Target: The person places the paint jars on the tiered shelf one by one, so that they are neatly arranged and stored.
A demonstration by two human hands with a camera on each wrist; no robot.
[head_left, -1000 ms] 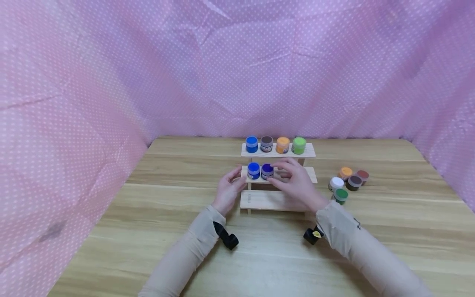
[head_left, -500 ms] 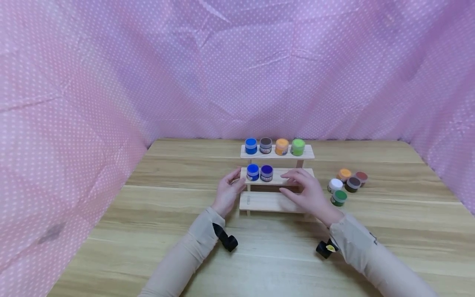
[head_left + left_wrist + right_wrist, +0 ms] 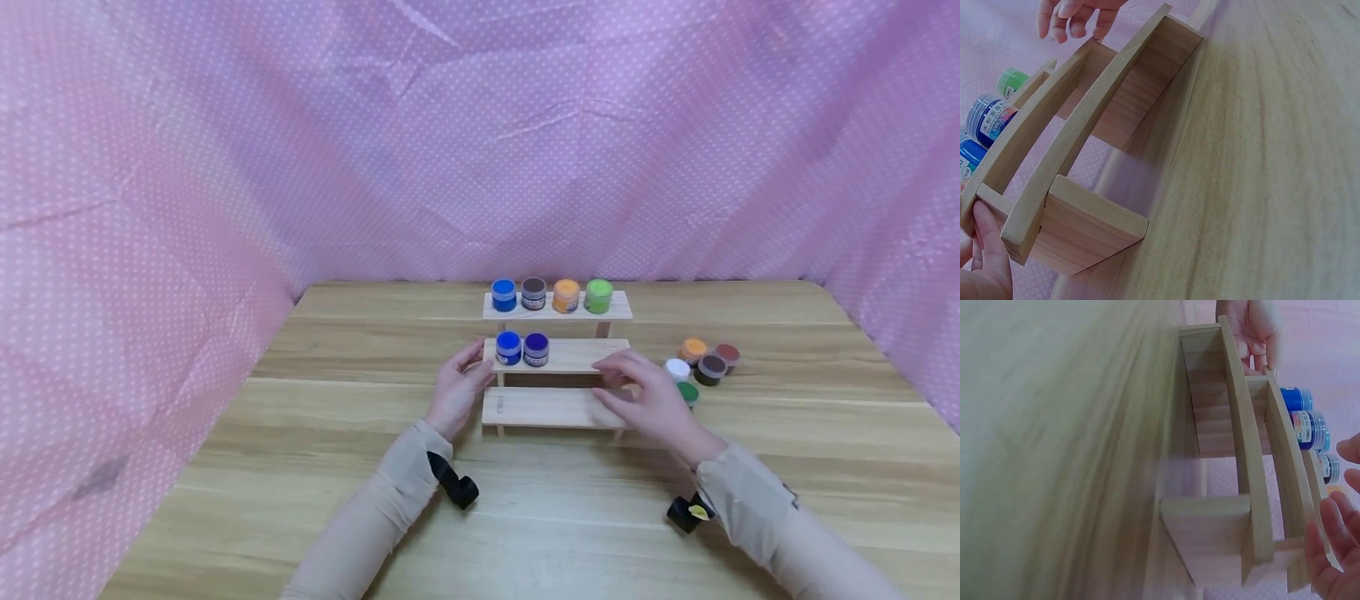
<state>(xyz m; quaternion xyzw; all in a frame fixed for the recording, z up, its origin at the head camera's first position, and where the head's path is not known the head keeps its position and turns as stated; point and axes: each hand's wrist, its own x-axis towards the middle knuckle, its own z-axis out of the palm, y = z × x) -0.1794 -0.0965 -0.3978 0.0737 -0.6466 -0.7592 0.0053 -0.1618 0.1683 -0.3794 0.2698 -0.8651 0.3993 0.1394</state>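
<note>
A three-tier wooden rack (image 3: 558,408) stands on the table. My left hand (image 3: 457,390) holds the left end of its middle tier between thumb and fingers; the left wrist view shows the fingertips against the wood. On that tier a blue paint jar (image 3: 508,348) and a purple paint jar (image 3: 536,350) stand side by side at the left. My right hand (image 3: 654,406) hovers at the right end of the lower tiers, fingers loosely bent and holding nothing. The top tier carries a blue jar (image 3: 504,295), a brown jar (image 3: 533,293), an orange jar (image 3: 566,296) and a light green jar (image 3: 598,296).
Right of the rack, loose paint jars sit on the table: orange (image 3: 692,350), white (image 3: 677,369), dark brown (image 3: 709,369), red-brown (image 3: 727,357) and green (image 3: 687,393), the last partly behind my right hand. Pink dotted cloth (image 3: 480,167) hangs behind the table.
My right hand has let go of the purple jar, leaving it beside the blue one, and has moved right along the rack. My left hand has stayed at the rack's left end.
</note>
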